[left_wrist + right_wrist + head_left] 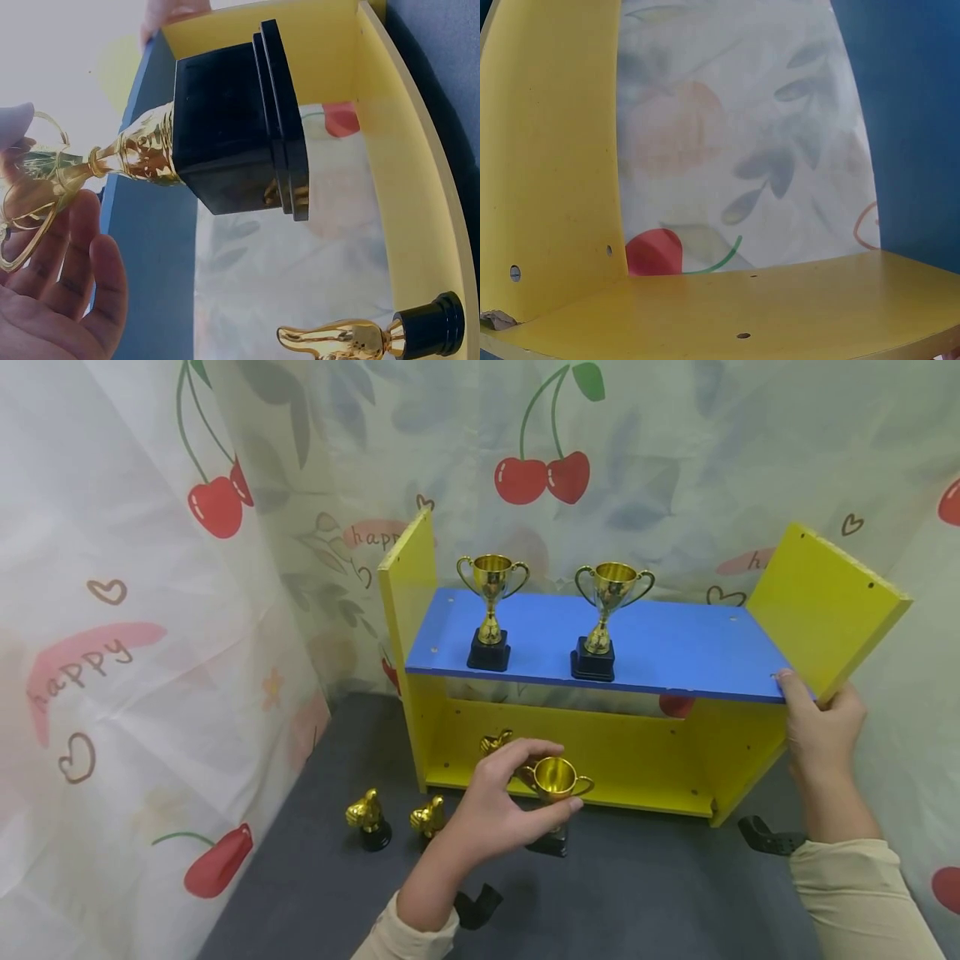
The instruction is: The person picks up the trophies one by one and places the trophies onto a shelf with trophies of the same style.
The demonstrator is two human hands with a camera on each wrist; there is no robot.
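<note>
trophy cup in hand at a yellow-and-blue shelf unit

left hand (495, 814) has its fingers and thumb curled round the bowl of a small gold trophy cup (555, 778), held in the air just in front of the shelf's lower opening, black base (232, 124) hanging free; judged best carried upright by the bowl and stem and set down flat on the square plinth, clear of the handles. right hand (821, 727) grips the right end of the blue shelf board (675, 647) where it meets the yellow side panel (825, 602), fingers wrapped over the edge, steadying the unit. cups: shiny gilt plastic or metal, thin looped handles, glossy black stepped bases. shelf: smooth painted board with visible screw holes. two matching cups (491, 610) stand on the blue board; small gold figurines (367, 818) on dark grey cloth.
</note>
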